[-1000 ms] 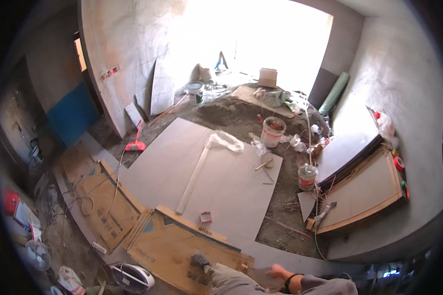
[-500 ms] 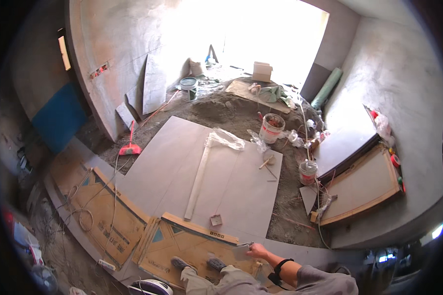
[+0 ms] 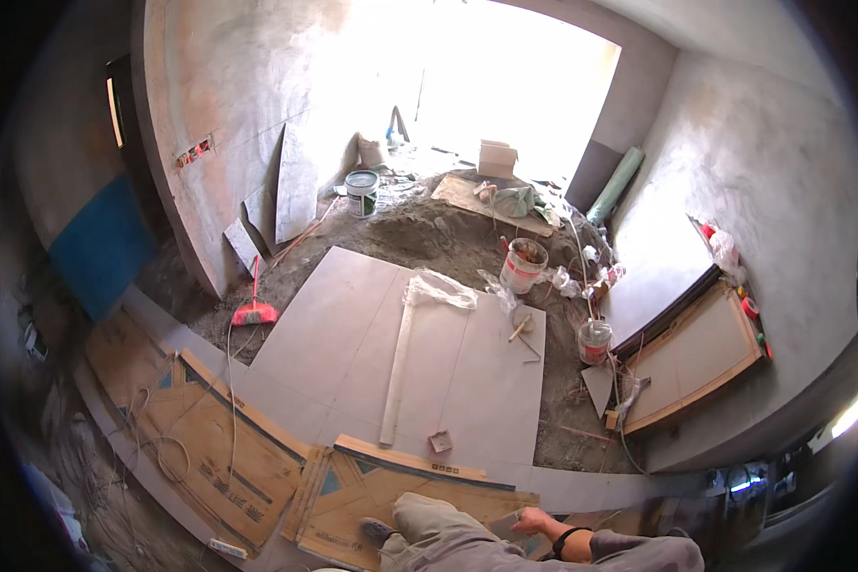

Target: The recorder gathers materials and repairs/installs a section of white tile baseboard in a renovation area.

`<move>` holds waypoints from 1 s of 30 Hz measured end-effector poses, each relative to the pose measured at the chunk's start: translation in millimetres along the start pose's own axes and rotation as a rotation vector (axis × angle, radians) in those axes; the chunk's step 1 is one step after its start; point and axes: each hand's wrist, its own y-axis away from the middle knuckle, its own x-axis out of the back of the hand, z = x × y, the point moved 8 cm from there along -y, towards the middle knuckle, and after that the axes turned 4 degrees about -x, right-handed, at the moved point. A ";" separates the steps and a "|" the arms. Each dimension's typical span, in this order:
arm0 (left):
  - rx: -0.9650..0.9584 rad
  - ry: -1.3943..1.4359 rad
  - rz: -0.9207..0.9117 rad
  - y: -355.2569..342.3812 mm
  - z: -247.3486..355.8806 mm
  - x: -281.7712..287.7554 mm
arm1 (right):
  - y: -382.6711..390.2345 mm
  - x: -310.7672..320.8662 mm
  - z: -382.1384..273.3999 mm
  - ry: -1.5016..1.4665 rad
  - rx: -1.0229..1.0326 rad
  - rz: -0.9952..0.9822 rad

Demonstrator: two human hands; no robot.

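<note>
- A flat grey piece (image 3: 502, 523), too small to identify with certainty, juts left from the person's bare right hand (image 3: 532, 521), fingers pinching its edge.
- Left of the grip, a dark grey shoe (image 3: 377, 528) rests on brown printed cardboard (image 3: 427, 485).
- Beyond the grip, a small pinkish square box (image 3: 439, 441) sits on pale grey floor tiles (image 3: 343, 329), near a long whitish strip (image 3: 397, 372).
- Farther out stands a white, red-marked bucket (image 3: 522, 271).
</note>
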 end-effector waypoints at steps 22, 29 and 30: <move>-0.237 -0.157 -0.291 -92.4 136.0 -20.4 | -41.1 67.5 -133.1 -0.181 0.038 0.198; -0.249 -0.117 -0.313 -96.4 139.6 -29.1 | -43.7 31.7 -107.2 -0.022 0.048 0.350; -0.244 -0.116 -0.300 -97.2 136.6 -26.5 | -47.6 28.0 -105.1 -0.015 0.058 0.344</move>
